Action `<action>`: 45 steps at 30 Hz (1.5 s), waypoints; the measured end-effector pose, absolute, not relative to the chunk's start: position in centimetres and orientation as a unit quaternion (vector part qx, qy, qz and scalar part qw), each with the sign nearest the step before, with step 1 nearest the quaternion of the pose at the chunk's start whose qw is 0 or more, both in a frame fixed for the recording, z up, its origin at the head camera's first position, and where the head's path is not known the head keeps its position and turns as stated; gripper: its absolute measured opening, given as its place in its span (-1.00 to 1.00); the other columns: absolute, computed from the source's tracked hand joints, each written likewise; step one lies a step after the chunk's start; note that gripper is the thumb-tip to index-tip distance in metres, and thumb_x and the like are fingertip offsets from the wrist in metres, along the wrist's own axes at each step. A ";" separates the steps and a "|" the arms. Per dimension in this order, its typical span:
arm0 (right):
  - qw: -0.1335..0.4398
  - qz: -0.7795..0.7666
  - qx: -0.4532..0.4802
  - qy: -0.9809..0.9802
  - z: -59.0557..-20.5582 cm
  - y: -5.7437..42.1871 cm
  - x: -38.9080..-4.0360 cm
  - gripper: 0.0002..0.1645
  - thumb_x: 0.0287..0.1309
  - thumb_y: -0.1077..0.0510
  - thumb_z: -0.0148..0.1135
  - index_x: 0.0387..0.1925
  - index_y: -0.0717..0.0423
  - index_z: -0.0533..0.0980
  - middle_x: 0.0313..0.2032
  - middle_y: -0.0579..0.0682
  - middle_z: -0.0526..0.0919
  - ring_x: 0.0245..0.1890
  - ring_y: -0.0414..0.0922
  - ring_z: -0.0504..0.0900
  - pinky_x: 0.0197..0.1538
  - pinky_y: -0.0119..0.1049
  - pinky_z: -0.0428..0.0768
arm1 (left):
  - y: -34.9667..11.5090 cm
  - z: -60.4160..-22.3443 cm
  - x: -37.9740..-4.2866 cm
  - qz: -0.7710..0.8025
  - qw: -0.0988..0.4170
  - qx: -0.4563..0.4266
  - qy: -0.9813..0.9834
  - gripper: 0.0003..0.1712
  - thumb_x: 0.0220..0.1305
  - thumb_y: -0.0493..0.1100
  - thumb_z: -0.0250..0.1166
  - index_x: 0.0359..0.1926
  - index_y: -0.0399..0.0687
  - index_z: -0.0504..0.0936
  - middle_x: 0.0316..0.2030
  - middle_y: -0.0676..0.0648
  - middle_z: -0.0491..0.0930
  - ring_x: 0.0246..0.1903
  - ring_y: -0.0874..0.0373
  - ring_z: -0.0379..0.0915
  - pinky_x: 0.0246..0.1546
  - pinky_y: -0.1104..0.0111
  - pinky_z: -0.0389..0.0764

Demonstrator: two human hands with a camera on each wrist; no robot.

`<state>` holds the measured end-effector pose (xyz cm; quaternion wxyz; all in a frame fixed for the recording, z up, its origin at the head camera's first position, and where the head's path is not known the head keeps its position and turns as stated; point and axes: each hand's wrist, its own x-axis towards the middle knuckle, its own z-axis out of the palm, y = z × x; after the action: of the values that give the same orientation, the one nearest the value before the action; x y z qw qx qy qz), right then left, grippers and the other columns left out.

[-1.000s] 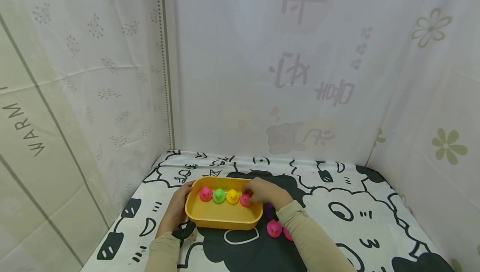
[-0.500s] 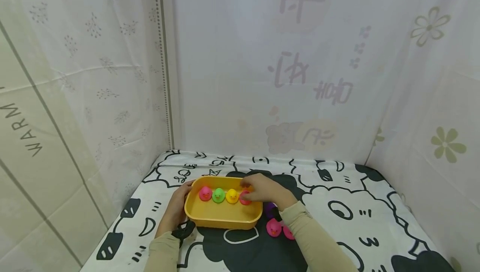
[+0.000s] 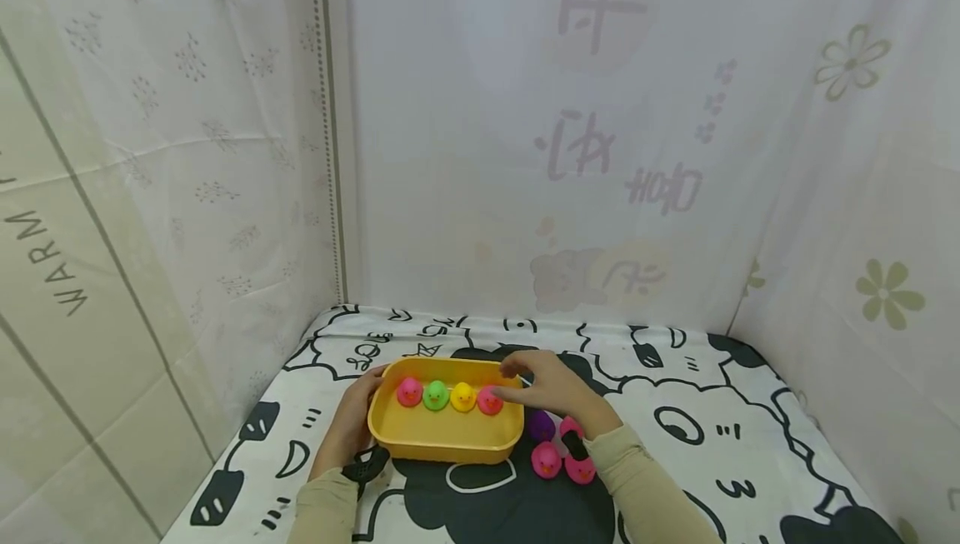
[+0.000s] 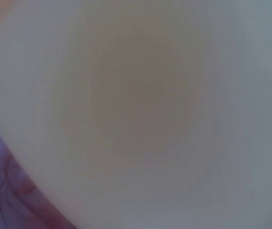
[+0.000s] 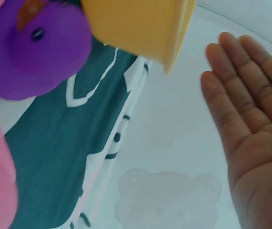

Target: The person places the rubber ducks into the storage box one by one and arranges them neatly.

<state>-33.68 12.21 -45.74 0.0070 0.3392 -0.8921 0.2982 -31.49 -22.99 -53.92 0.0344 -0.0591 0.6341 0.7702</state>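
Observation:
A yellow plastic tray (image 3: 442, 440) holds a row of small rubber ducks. From left to right these are a pink duck (image 3: 408, 392), a green duck (image 3: 436, 396), a yellow duck (image 3: 463, 397) and a reddish-pink duck (image 3: 490, 400). My left hand (image 3: 356, 416) holds the tray's left end, fingertips at the rim. Over the right end is my right hand (image 3: 551, 386), thumb and fingers apart and nothing between them, close by the reddish-pink duck. The right wrist view shows its straight fingers (image 5: 243, 90). A blurred pale surface fills most of the left wrist view, beside some palm.
Right of the tray, under my right forearm, lie a purple duck (image 3: 541, 426) and pink ducks, one of them (image 3: 546, 460) at the front. The tabletop has a black-and-white cartoon cloth (image 3: 675, 477). Pale printed curtains (image 3: 450, 152) stand behind and at both sides.
My right hand has let go of the reddish-pink duck at the row's right end and drawn back to the right. More ducks beside the tray now show. The left hand stays put.

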 end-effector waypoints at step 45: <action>-0.137 0.598 0.217 -0.760 -55.8 26.3 -32.4 -0.58 0.26 0.20 0.31 0.14 0.21 0.56 0.08 0.15 0.66 0.09 -0.01 0.63 0.14 -0.27 0.57 | -23.0 -53.5 -31.3 0.771 0.036 -0.061 0.632 -0.41 0.49 -0.04 -0.12 0.45 -0.09 0.28 0.39 -0.18 0.28 0.24 -0.10 0.33 0.19 0.21 0.53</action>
<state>-32.39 26.32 -55.79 -0.1374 0.2170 -0.7595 0.5977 -31.32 -22.99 -53.54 0.0357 -0.0613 0.6323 0.7715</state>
